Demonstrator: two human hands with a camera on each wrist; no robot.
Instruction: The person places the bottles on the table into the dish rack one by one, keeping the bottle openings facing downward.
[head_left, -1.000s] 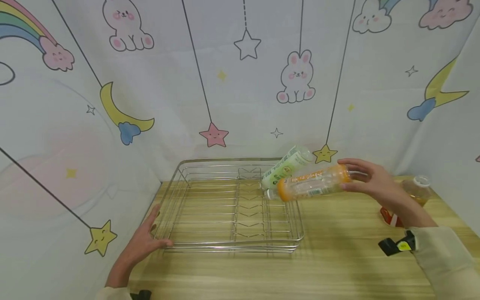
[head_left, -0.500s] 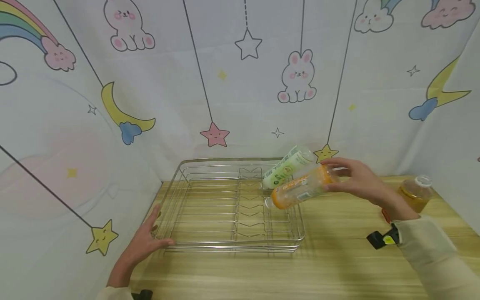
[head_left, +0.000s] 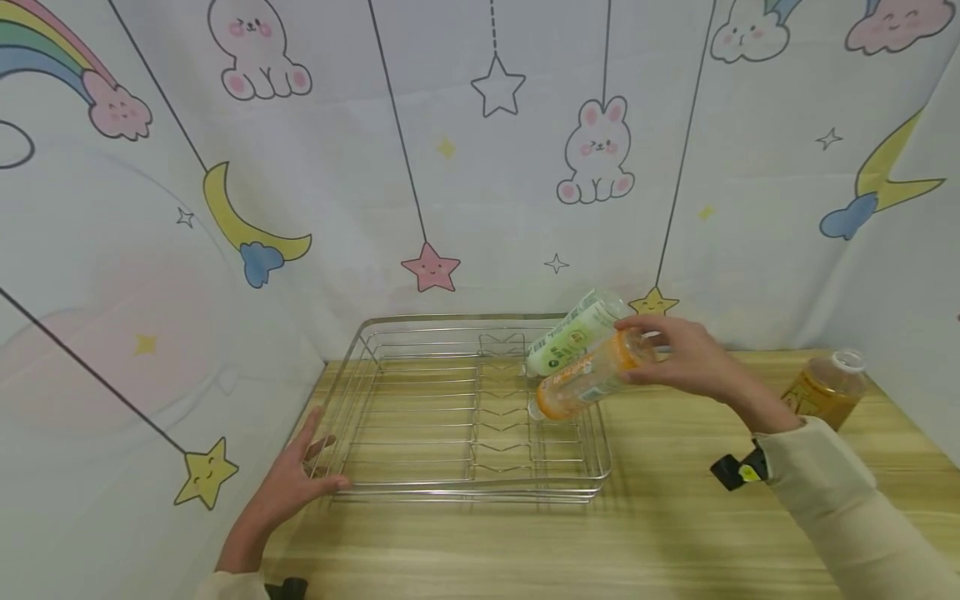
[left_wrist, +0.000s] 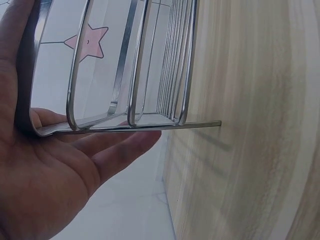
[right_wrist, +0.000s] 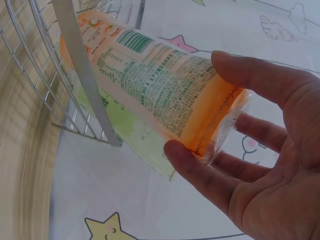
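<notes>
A metal wire dish rack [head_left: 423, 483] stands on the wooden table. My left hand [head_left: 285, 483] holds its front left corner, thumb along the front rim; in the left wrist view the fingers [left_wrist: 125, 152] lie against the wires. With thumb and fingers my right hand [head_left: 686, 358] grips the base end of a clear plastic bottle with an orange label [head_left: 585, 379]. That bottle tilts, its neck down inside the rack's right part. Beside it, a green-labelled bottle [head_left: 573, 337] leans in the back right corner, base up over the rim.
A bottle of amber liquid [head_left: 825, 387] stands on the table [head_left: 675, 517] at the right, partly behind my right forearm. A white cloth with cartoon prints [head_left: 495, 192] hangs close behind the rack and along both sides.
My right hand has moved left with the orange-labelled bottle, whose neck has dropped lower into the rack and whose tilt is steeper. The left hand stays at the rack's corner.
</notes>
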